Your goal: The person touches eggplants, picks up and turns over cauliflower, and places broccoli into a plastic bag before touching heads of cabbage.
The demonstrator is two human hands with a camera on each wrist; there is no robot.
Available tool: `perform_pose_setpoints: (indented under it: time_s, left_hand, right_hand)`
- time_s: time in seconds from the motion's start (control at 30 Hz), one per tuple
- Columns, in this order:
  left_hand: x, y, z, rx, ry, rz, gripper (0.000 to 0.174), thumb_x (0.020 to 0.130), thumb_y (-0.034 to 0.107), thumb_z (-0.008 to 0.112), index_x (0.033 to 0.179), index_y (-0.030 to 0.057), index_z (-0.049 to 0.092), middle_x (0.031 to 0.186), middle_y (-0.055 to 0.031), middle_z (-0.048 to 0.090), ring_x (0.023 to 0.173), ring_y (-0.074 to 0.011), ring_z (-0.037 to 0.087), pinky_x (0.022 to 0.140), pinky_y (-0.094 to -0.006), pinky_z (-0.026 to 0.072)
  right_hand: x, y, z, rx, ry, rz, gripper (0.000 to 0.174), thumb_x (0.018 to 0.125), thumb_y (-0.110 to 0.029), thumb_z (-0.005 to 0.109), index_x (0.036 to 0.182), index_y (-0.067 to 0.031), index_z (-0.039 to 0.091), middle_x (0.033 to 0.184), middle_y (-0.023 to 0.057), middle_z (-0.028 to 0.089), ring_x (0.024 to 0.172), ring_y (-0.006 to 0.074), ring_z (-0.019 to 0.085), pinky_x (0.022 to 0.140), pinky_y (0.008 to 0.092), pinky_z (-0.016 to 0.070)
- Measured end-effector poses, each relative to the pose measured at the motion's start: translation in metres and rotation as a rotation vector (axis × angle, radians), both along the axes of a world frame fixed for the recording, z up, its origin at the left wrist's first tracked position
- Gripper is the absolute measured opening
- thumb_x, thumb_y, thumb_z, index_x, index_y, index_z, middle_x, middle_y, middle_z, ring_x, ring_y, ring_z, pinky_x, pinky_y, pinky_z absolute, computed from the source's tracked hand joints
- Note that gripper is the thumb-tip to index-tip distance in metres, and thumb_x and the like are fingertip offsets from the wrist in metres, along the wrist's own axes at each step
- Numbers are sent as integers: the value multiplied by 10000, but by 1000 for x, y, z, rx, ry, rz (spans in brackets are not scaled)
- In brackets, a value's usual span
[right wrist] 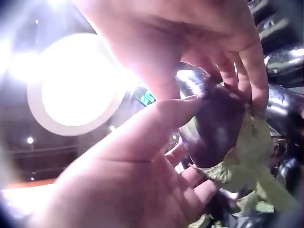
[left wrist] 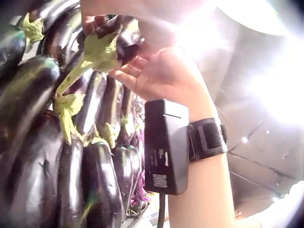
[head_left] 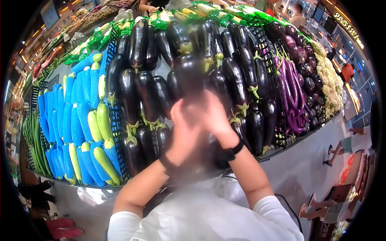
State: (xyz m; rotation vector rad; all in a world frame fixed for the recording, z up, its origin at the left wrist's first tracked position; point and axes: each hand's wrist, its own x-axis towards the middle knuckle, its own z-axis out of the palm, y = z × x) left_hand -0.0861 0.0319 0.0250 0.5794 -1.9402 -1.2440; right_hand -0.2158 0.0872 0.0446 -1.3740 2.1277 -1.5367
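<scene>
Both hands hold one dark purple eggplant [right wrist: 218,126] above the eggplant display. Its green calyx and stem [left wrist: 102,52] point down toward the pile. The left hand [head_left: 183,126] grips it from the left, and in the right wrist view that thumb presses on its skin. From the other side, the right hand [head_left: 217,116] has its fingers curled around it, as the right wrist view shows at the top. A blurred smudge over the middle of the head view hides part of the eggplant and the fingers. Rows of glossy eggplants [head_left: 130,94] lie beneath and around the hands.
Zucchini in blue netting [head_left: 76,120] fill the left section, beside green beans [head_left: 36,140]. Long thin purple eggplants [head_left: 291,96], round eggplants [head_left: 307,70] and cauliflower [head_left: 329,82] lie to the right. Black crate walls [head_left: 117,132] divide sections. Corn [head_left: 201,10] lies behind; people stand around.
</scene>
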Motion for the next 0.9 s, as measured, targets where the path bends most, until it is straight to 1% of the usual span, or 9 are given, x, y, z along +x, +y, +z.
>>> perform_pose_setpoints:
  time_s: [0.1, 0.13, 0.23, 0.5, 0.6, 0.7, 0.77, 0.83, 0.9]
  left_hand:
    - [3, -20, -38, -53, -209, -20, 922, 869, 2, 640, 1565, 58, 38, 1530, -216, 222, 1363, -353, 389, 1131, -429, 357]
    - [5, -24, -45, 289, -61, -277, 987, 904, -51, 579, 1558, 80, -148, 1570, -234, 186, 1432, -332, 314, 1156, -426, 326]
    - [5, -32, -55, 164, -90, -328, 1013, 925, -84, 534, 1524, 92, -264, 1588, -243, 165, 1459, -299, 274, 1162, -411, 317]
    - [3, -16, -12, 11, -215, -222, 1081, 852, 37, 675, 1558, 38, -144, 1558, -321, 214, 1412, -411, 348, 1125, -394, 371]
    - [5, 4, -9, -74, -275, -216, 1124, 815, 91, 722, 1554, -1, -119, 1552, -322, 227, 1363, -409, 407, 1087, -404, 409]
    - [3, 27, 4, -323, -246, -273, 1122, 809, 172, 762, 1551, -29, -56, 1494, -325, 325, 1330, -449, 445, 1069, -465, 420]
    - [-7, 33, 3, -247, -269, -391, 946, 835, 344, 755, 1479, -119, 239, 1475, -328, 376, 1342, -447, 421, 1122, -478, 354]
    - [-19, 30, 3, -466, -363, -372, 1001, 801, 268, 761, 1526, -61, 154, 1539, -295, 283, 1398, -443, 346, 1102, -500, 351]
    - [-35, 24, -10, -509, -333, -378, 968, 791, 255, 751, 1525, -45, 195, 1558, -296, 247, 1426, -431, 297, 1127, -517, 306]
  right_hand:
    - [2, -28, -69, 158, 173, -94, 799, 845, -374, 728, 1430, 32, 364, 1152, 278, 623, 981, 384, 660, 837, 452, 527]
    - [8, -32, -74, 195, 165, -105, 874, 849, -409, 721, 1468, 46, 305, 1121, 298, 637, 949, 402, 672, 817, 463, 535]
    - [18, -34, -83, 228, 153, -115, 955, 859, -464, 702, 1496, 82, 246, 1091, 317, 657, 921, 426, 685, 805, 475, 542]
    - [-3, -25, -71, 196, -40, -63, 847, 898, -431, 671, 1466, 89, 319, 1173, 310, 641, 1029, 428, 666, 886, 444, 523]
    - [1, 17, -38, -93, -251, 127, 743, 932, -365, 647, 1473, 45, 346, 1257, 275, 617, 1151, 390, 628, 962, 405, 487]
    - [18, 68, 9, 91, -237, -94, 713, 932, -330, 653, 1469, 39, 363, 1332, 254, 582, 1199, 372, 606, 983, 387, 477]
    - [10, 90, 0, 92, -265, -200, 702, 938, -318, 649, 1465, 47, 363, 1375, 267, 543, 1206, 365, 606, 971, 381, 486]
    - [-3, 95, -13, 232, 21, -317, 754, 893, -275, 699, 1466, 72, 353, 1265, 259, 594, 1103, 382, 636, 934, 398, 505]
    - [-7, 91, -18, 494, 193, -416, 771, 854, -226, 746, 1447, 96, 373, 1155, 254, 629, 1060, 376, 636, 918, 402, 509]
